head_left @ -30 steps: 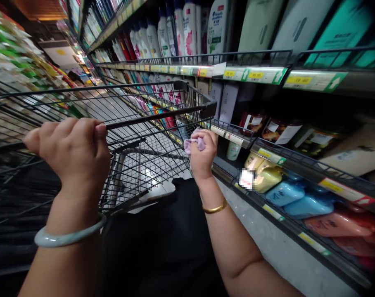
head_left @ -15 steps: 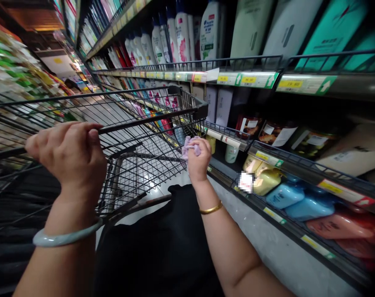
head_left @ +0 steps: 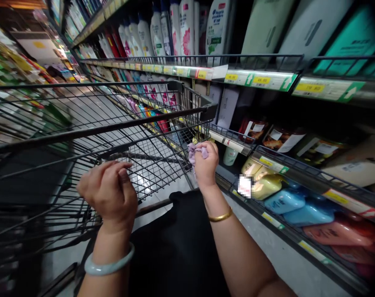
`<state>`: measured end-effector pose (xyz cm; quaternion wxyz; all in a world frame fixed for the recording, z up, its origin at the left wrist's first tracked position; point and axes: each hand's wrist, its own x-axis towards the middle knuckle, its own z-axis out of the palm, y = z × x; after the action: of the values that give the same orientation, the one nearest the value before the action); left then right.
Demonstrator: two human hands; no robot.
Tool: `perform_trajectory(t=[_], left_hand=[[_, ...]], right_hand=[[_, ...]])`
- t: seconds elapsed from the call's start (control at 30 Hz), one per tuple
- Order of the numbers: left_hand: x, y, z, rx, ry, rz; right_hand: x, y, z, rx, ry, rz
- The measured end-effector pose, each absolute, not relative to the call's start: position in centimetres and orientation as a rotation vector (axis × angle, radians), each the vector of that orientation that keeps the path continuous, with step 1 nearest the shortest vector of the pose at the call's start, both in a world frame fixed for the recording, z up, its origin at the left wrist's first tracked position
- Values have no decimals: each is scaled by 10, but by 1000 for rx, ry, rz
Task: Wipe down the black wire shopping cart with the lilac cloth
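My left hand [head_left: 108, 194] is off the cart's handlebar [head_left: 91, 131], just below and in front of it. Its fingers are curled in and I see nothing held in them. A pale green bangle circles that wrist. In my right hand [head_left: 207, 163] is a crumpled light purple cloth [head_left: 192, 153], gripped in closed fingers, with part of it hanging out on the left side. That hand is near the right corner of the wire shopping cart [head_left: 150, 144]. A gold bangle is on the right wrist.
Shelves on the right carry shampoo bottles [head_left: 187, 31], brown-labelled jars [head_left: 282, 138] and, lower down, blue pump bottles [head_left: 285, 201]. A price-tag rail [head_left: 262, 79] edges the shelf. Packaged goods [head_left: 8, 53] line the left side, and the tiled aisle floor [head_left: 96, 111] runs between.
My left hand has let go of the handlebar and moved right and down. My right hand, still holding the cloth, has shifted slightly right. The view has turned a little.
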<state>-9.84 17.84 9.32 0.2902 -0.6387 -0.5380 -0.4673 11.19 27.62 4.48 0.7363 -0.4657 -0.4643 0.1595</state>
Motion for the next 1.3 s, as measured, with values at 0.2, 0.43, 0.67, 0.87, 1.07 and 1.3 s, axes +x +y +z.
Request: perform_trajectory(t=[0.2, 0.43, 0.67, 0.87, 1.07, 1.3], left_hand=[[-115, 179, 74, -1607, -1443, -1373], [-122, 176, 73, -1508, -1588, -1322], [-124, 170, 79, -1511, -1743, -1323], [-121, 173, 78, -1588, -1768, -1304], [-131, 168, 77, -1642, -1616, -1384], [-140, 160, 82, -1586, -1607, -1367]], right_hand=[[112, 285, 41, -997, -1050, 405], [101, 284, 39, -1020, -1071, 380], [101, 281, 37, -1084, -1024, 408], [75, 260, 46, -981, -1224, 422], [86, 268, 42, -1027, -1114, 393], [59, 250, 42, -1008, -1300, 488]])
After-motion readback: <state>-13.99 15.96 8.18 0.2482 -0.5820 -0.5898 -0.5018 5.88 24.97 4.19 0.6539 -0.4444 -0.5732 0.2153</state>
